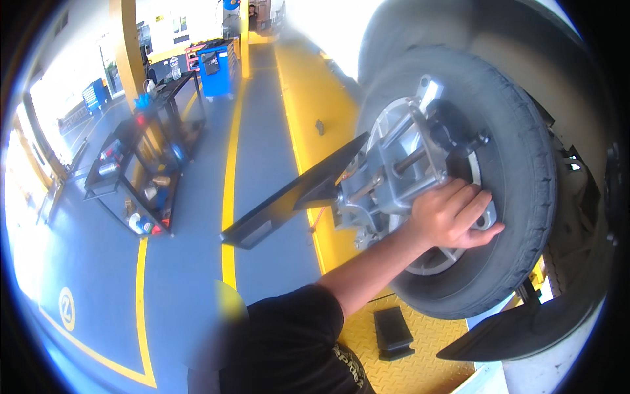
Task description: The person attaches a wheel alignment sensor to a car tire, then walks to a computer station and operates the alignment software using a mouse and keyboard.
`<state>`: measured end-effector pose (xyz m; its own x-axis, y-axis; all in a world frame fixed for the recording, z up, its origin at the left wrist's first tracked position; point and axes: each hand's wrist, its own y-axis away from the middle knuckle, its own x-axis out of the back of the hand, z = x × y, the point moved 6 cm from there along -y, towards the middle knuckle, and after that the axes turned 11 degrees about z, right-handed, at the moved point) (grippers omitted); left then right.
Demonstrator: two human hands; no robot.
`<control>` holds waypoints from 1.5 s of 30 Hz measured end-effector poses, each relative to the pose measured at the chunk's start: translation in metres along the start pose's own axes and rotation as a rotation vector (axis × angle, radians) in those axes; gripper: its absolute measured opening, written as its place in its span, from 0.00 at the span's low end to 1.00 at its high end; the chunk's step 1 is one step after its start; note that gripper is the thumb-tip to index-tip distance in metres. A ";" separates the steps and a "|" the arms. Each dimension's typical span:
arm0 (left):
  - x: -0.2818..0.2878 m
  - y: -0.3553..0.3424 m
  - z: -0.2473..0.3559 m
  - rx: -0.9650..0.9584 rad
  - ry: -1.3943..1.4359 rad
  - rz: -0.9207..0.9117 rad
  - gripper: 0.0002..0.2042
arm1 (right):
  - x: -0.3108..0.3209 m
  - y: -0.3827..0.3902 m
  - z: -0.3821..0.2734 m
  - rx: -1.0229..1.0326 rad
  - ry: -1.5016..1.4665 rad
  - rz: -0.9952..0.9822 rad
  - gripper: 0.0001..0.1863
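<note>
My left hand (453, 213) reaches in from the lower edge, with its fingers curled round the lower right part of a silver wheel clamp (407, 157). The thumb points to the right, over the tyre. The clamp sits against the spoked alloy rim of a car wheel (518, 164). It has metal rods, a black round knob (449, 125) and an upper claw (430, 92) lying near the tyre. A long flat black panel (295, 194) sticks out from the clamp to the left. My right hand is not in view.
The wheel stands over a yellow ramp (433, 361), where a black wheel chock (392, 331) lies. Black car bodywork (525, 331) hangs low at right. A black shelf cart (141, 177) holding bottles and cans stands left, a blue tool cabinet (216, 69) farther back. Yellow lines cross the grey floor.
</note>
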<state>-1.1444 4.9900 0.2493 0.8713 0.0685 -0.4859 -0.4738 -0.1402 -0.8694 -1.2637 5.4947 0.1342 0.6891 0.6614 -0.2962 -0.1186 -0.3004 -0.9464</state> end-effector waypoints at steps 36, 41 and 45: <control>-0.014 -0.017 -0.170 0.282 -0.110 -0.120 0.27 | -0.178 0.473 -0.580 -0.636 -1.279 -1.576 0.18; -0.016 -0.014 -0.200 0.336 -0.133 -0.097 0.25 | -0.145 0.420 -0.487 -0.947 -1.181 -1.679 0.14; -0.020 -0.011 -0.217 0.350 -0.223 -0.101 0.25 | -0.155 0.362 -0.421 -1.216 -1.120 -1.739 0.11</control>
<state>-1.1288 4.7757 0.2885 0.8850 0.2822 -0.3704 -0.4354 0.2194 -0.8731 -1.1122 4.9938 -0.1086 -0.8726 0.4868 0.0386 0.4882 0.8718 0.0412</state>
